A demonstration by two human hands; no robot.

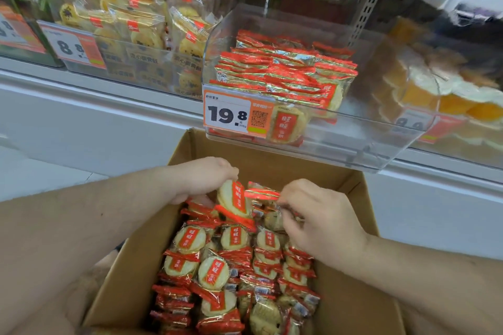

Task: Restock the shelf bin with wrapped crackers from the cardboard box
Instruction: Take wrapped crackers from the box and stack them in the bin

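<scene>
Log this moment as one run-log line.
phase: picking | left hand: grips cracker packet | right hand: pinches packet | source: cardboard box | target: shelf bin part-filled

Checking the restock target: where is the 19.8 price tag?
Head view, centre: the 19.8 price tag sits on the clear bin's front, above the cardboard box.

2 hands (206, 182), 1 cardboard box (141, 247), 1 shelf bin (353, 141)

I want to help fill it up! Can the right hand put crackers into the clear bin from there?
Probably yes. The right hand is down in the cardboard box, but the clear bin sits just above, its top open and nothing between them.
</scene>
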